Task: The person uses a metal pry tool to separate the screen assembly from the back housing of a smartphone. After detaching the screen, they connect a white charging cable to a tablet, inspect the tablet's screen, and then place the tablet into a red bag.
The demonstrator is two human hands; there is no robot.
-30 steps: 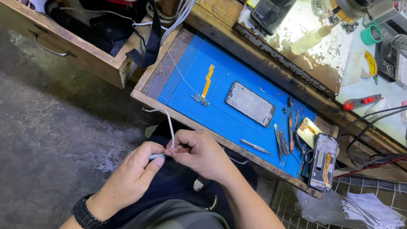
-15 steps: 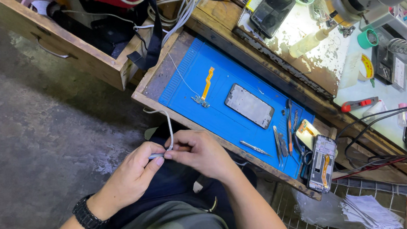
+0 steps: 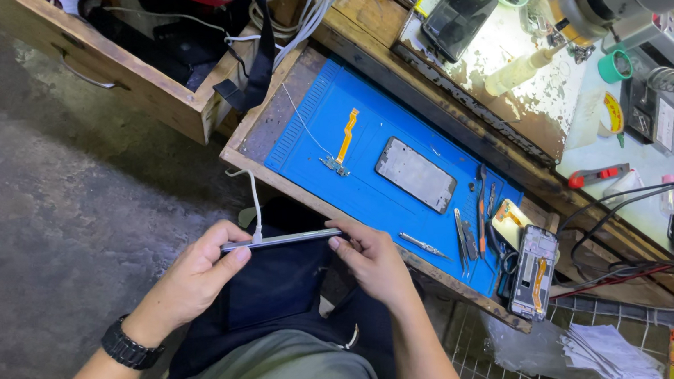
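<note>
Phone (image 3: 280, 239) sits edge-on between our two hands, over the lap and just short of the worktop's (image 3: 266, 138) near edge. Our left hand (image 3: 193, 277) pinches its 9 o'clock end, our right hand (image 3: 372, 256) its 3 o'clock end, both closed on it by the fingertips. A thin white cable (image 3: 255, 205) runs up from the phone toward 12 o'clock.

We judge the main risk to be a slip: the grip is fingertips only on a narrow edge, with nothing under it but the lap and the floor (image 3: 42, 201) at 9 o'clock. A tug on the cable could also twist the phone out of the pinch or strain its plug.

On the blue mat (image 3: 364, 129) at 1 o'clock lie an orange flex strip (image 3: 346, 135), a screen frame (image 3: 415, 174) and tweezers (image 3: 481, 208) at 3 o'clock; a careless right elbow could sweep them off. A second opened phone (image 3: 533, 271) lies at the mat's corner, close to the edge. Open room lies to 9 o'clock over the floor; the open drawer (image 3: 155, 92) crowds 11 o'clock.
</note>
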